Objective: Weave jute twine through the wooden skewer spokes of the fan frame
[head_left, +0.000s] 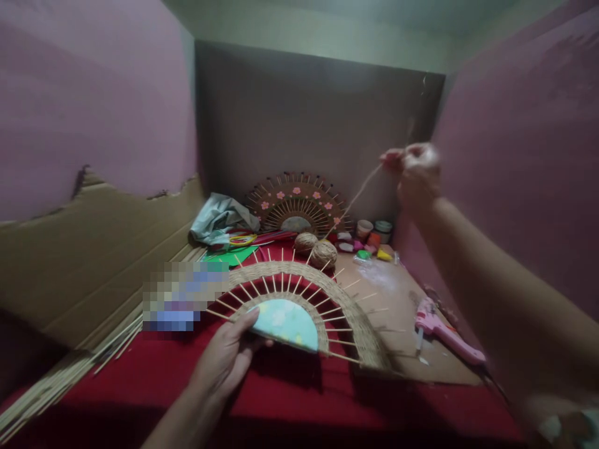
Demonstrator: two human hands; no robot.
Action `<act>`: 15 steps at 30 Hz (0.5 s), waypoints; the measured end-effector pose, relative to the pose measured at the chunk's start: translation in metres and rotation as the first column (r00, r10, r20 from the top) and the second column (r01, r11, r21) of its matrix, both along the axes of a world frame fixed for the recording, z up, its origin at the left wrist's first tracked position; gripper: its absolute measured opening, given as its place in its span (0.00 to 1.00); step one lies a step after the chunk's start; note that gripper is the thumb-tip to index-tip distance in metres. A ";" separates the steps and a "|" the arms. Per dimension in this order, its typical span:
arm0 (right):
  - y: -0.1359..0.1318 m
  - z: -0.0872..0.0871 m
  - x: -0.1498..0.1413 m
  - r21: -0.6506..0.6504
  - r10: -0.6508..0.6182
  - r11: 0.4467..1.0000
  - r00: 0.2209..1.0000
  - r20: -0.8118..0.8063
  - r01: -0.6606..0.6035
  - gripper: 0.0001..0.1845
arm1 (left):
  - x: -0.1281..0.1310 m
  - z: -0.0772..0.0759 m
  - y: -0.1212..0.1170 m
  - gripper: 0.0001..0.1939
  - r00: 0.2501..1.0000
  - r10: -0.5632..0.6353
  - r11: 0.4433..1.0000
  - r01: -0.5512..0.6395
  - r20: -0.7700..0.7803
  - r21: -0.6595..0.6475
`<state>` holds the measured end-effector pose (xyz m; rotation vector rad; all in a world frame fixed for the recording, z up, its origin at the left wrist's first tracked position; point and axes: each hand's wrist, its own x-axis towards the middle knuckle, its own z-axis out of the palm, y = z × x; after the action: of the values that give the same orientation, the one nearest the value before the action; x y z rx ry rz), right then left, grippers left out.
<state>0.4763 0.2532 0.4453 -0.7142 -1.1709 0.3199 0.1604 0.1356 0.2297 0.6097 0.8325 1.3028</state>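
Note:
My left hand (236,352) grips the lower left edge of a half-round woven fan (337,287), thumb on top and fingers beneath. The fan has a light blue painted centre (285,324), thin sticks radiating outward and a band of twine woven through them. Raised at the upper right, my right hand (421,171) is closed on a strand of twine (362,187), which slants down toward two twine balls (324,254) behind the fan. The fingertips of that hand are slightly blurred.
A finished-looking fan with pink flowers (306,196) leans at the back wall. A pink glue gun (449,337) lies on the brown board (388,287) at right. Long sticks (60,380) lie at left, near a grey cloth (222,218). Small jars (382,231) stand behind.

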 end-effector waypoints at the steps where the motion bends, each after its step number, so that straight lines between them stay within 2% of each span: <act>1: -0.009 0.015 -0.001 0.095 -0.057 0.994 0.998 0.006 0.056 0.13 | 0.004 0.001 0.000 0.09 1.000 -0.007 1.000 0.007 0.013 0.004; 2: -0.019 0.028 -0.002 0.235 -0.149 0.964 0.984 0.099 0.123 0.14 | 0.008 0.002 0.001 0.10 0.999 -0.015 1.000 0.015 0.028 0.011; 4: -0.041 0.047 -0.007 0.409 -0.273 0.894 0.947 0.171 0.184 0.16 | 0.014 0.003 0.001 0.10 0.998 -0.025 1.000 0.024 0.052 0.018; 6: -0.059 0.050 -0.014 0.510 -0.332 0.843 0.911 0.246 0.170 0.15 | 0.016 0.001 0.000 0.10 0.998 -0.016 1.000 0.015 0.068 0.021; 7: -0.066 0.045 -0.016 0.527 -0.370 0.831 0.886 0.281 0.180 0.14 | 0.016 0.000 -0.001 0.09 0.997 -0.012 1.000 0.010 0.074 0.022; 9: -0.071 0.023 -0.017 0.466 -0.421 0.858 0.816 0.395 0.217 0.08 | 0.013 -0.003 -0.003 0.08 0.997 -0.004 1.000 0.003 0.082 0.021; 11: -0.068 -0.009 -0.012 0.351 -0.440 0.888 0.769 0.464 0.297 0.05 | 0.007 -0.005 -0.005 0.07 0.995 0.035 0.999 -0.037 0.092 0.013; 13: -0.064 -0.045 -0.003 0.207 -0.441 0.898 0.800 0.407 0.390 0.05 | 0.000 -0.002 -0.006 0.07 0.988 0.108 0.994 -0.108 0.114 -0.005; 15: -0.061 -0.078 0.006 0.030 -0.380 0.923 0.895 0.232 0.384 0.04 | -0.007 0.004 -0.005 0.10 0.973 0.168 0.986 -0.168 0.160 -0.012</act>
<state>0.4823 0.1923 0.3676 -0.9983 -1.2180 -0.0900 0.1533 0.1305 0.2339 0.4356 0.7621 1.4857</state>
